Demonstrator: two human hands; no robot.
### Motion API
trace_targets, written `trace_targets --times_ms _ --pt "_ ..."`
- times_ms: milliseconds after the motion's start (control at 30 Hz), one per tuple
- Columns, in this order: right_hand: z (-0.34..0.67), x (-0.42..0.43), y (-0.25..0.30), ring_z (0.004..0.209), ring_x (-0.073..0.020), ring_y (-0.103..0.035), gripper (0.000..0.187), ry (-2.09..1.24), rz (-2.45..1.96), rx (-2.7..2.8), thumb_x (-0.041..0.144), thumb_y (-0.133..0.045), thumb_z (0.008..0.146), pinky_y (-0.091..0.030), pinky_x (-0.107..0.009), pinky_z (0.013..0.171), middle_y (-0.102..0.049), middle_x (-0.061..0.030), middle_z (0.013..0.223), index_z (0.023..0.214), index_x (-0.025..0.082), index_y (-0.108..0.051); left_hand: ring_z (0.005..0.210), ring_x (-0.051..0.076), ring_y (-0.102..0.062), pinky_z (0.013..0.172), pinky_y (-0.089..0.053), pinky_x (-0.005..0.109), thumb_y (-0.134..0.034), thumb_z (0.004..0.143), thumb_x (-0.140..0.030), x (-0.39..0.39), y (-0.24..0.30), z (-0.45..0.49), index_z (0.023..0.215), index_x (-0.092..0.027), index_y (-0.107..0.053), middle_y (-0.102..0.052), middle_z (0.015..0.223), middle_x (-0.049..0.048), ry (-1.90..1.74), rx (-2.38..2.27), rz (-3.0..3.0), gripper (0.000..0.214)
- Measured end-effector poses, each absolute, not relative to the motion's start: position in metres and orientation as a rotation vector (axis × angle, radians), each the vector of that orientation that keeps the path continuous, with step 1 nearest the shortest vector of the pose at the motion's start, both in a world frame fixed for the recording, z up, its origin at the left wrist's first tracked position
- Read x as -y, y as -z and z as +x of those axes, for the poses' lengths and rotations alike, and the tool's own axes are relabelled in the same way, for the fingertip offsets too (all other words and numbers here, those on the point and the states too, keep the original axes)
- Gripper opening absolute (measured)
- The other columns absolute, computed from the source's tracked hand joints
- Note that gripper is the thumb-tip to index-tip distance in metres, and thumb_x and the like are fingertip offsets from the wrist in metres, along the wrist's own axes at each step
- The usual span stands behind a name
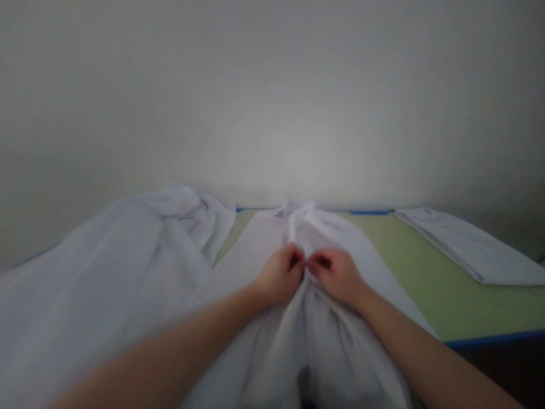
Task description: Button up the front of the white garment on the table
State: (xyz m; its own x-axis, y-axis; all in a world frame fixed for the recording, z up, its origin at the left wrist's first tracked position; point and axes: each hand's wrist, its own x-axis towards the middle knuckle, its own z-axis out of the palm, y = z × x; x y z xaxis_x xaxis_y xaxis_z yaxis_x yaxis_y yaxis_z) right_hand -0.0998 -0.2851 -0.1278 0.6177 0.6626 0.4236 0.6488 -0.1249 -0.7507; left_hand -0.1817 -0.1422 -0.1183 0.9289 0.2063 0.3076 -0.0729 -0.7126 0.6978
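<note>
A white garment [340, 233], seemingly with a collar at its far end, lies spread over the table before me and drapes toward me in folds. My left hand [284, 271] pinches its front edge near the middle. Close beside it, my right hand [334, 274] pinches the opposite edge, the fingertips of both hands nearly touching. The cloth is gathered and slightly lifted between them. Whatever small part lies between the fingertips is hidden and blurred.
A loose heap of white cloth [128, 255] covers the table's left side. Folded white cloth [472, 244] lies at the right. The green tabletop [430, 289] has a blue edge [489, 339]. A plain pale wall [272, 102] rises behind.
</note>
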Motion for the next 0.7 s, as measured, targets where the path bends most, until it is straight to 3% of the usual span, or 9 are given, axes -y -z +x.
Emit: trace_targets --times_ms 333,567,700 --pt "-0.094 0.282 0.133 0.061 -0.011 -0.053 0.012 -0.074 -1.819 0.982 0.023 -0.054 0.076 -0.042 -0.021 0.059 -0.06 -0.0002 0.064 0.07 0.016 -0.061 0.069 0.013 -0.051 0.064 -0.038 0.023 -0.049 0.078 -0.022 0.141 0.114 -0.179 0.075 -0.018 -0.052 -0.056 0.071 0.0002 -0.427 -0.108 2.324 0.005" --pt "-0.087 0.281 0.14 0.052 -0.0086 -0.047 0.014 -0.249 -1.745 0.954 0.027 -0.054 0.076 -0.038 -0.019 0.05 -0.056 0.0017 0.059 0.072 0.015 -0.059 0.068 0.014 -0.051 0.06 -0.038 0.023 -0.052 0.075 -0.025 0.132 0.116 -0.173 0.075 -0.017 -0.055 -0.058 0.071 0.0014 -0.327 -0.137 2.344 0.009" --pt "-0.084 0.279 0.144 0.056 -0.0095 -0.05 0.017 -0.248 -1.793 0.975 0.03 -0.056 0.076 -0.04 -0.02 0.054 -0.06 0.0004 0.064 0.073 0.014 -0.061 0.063 0.013 -0.05 0.056 -0.035 0.023 -0.053 0.075 -0.028 0.13 0.109 -0.174 0.074 -0.017 -0.056 -0.058 0.069 0.0024 -0.317 -0.118 2.416 0.012"
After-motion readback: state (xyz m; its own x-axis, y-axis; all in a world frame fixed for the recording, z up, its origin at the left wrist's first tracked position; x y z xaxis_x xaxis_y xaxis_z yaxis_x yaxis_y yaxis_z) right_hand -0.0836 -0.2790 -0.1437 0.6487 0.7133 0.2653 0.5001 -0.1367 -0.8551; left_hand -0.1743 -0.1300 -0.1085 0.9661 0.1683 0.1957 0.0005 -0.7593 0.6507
